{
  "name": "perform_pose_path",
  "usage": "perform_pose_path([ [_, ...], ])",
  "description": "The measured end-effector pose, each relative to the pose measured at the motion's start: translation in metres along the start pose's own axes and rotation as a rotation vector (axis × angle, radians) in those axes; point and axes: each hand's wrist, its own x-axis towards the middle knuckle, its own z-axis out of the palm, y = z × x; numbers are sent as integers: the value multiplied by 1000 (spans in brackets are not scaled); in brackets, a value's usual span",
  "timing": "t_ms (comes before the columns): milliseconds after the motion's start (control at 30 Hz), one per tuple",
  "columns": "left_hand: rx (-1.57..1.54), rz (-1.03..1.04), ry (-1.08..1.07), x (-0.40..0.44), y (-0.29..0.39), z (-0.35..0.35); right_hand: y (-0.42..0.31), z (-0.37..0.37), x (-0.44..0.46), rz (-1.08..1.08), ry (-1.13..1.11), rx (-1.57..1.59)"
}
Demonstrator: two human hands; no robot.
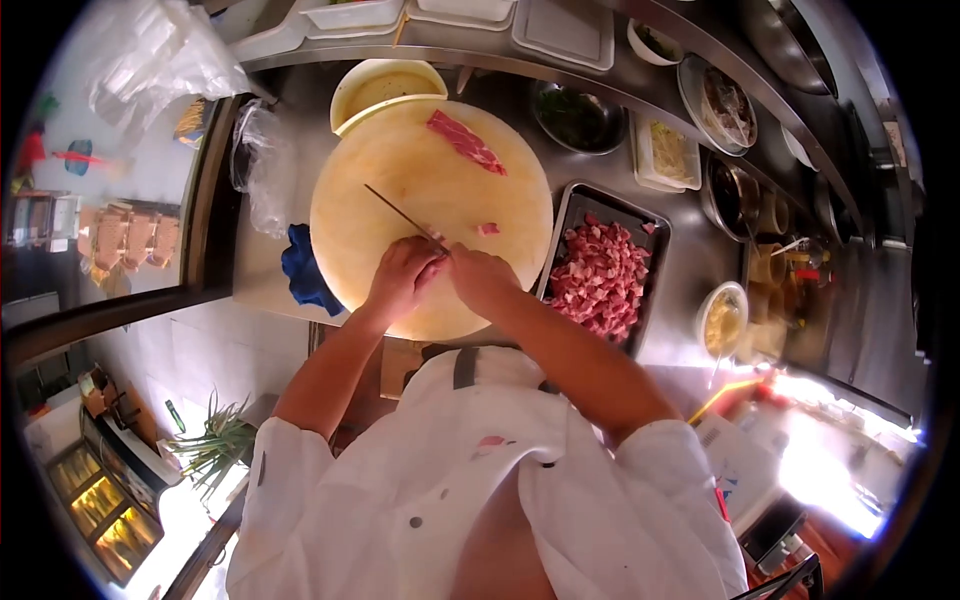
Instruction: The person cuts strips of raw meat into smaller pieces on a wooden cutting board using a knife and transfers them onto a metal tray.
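A knife point(398, 211), seen nearly edge-on, points up and left over the round cutting board point(385, 160). Its handle end is in my right hand point(482, 277), whose fingers are wrapped round it. My left hand point(404, 272) is closed beside the handle end, fingertips close to the blade; what they pinch, if anything, is hidden. A small pinkish bit shows by the fingers. Towards the board's far side lies a strip of raw red meat point(466, 143). One small meat piece point(488, 229) rests nearer my right hand.
Right of the board, a metal tray point(655, 270) holds diced raw meat point(600, 275). A cream bowl point(390, 88) touches the board's far edge. A blue cloth point(307, 270) lies at left. Beyond are a dark bowl point(578, 115), a white container point(667, 155) and a metal shelf point(480, 68).
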Motion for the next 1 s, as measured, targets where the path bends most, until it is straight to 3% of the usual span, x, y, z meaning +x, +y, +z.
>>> perform_pose_path([
  [33, 12, 7, 39, -2, 2, -2, 5, 1, -9, -5, 8, -8],
  [133, -23, -273, 89, -24, 9, -7, 23, -6, -43, 66, 2, 10],
  [333, 51, -130, 64, -25, 6, -2, 22, -23, -67, 40, 131, -3],
  [433, 16, -43, 47, -19, 1, 1, 5, -28, -75, 71, 35, -15],
  [567, 38, -91, -28, -15, 5, -3, -7, -32, -85, 69, -74, -12],
  [767, -13, -44, -19, -11, 1, 0, -23, -20, -42, 133, -165, 25],
  [867, 3, -21, -9, -12, -2, 2, -20, 16, 0, 16, -33, 39],
  [1000, 50, -16, -15, -18, -3, 6, -14, 10, 25, 0, 39, 35],
])
